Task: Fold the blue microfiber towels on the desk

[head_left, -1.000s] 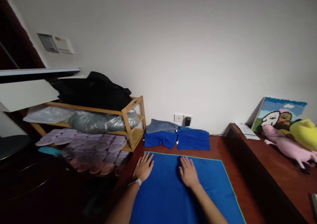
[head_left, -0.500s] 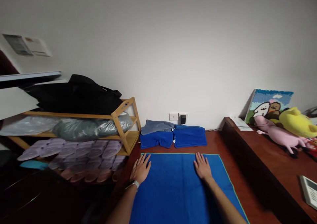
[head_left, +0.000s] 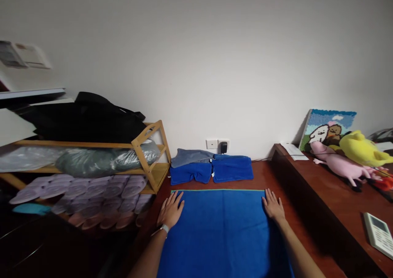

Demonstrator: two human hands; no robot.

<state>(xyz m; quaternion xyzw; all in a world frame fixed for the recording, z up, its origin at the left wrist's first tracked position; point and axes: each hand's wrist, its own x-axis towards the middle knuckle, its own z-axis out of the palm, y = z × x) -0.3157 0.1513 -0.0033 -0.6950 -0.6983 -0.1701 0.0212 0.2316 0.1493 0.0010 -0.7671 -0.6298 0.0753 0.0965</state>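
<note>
A large blue towel (head_left: 224,233) with a thin green edge lies spread flat on the reddish-brown table, a faint crease running down its middle. Flat on its far left corner rests my left hand (head_left: 171,209), fingers stretched out, a light band on the wrist. My right hand (head_left: 274,206) lies open over the far right corner, fingers extended and pointing away from me. Just beyond the far edge are folded cloths: a blue one (head_left: 190,173) on the left, another blue one (head_left: 232,169) on the right, and a grey-blue one (head_left: 192,157) behind.
A wooden rack (head_left: 158,171) at left holds a black bag (head_left: 89,118), plastic-wrapped bundles and rows of slippers (head_left: 101,186). On the raised surface at right lie plush toys (head_left: 340,165), a fluffy picture (head_left: 330,128) and a remote control (head_left: 379,233). A black plug (head_left: 224,147) sits in the wall socket.
My right hand has slid rightward across the towel to its far right corner. My left hand stays at the left corner. The view has shifted slightly right.
</note>
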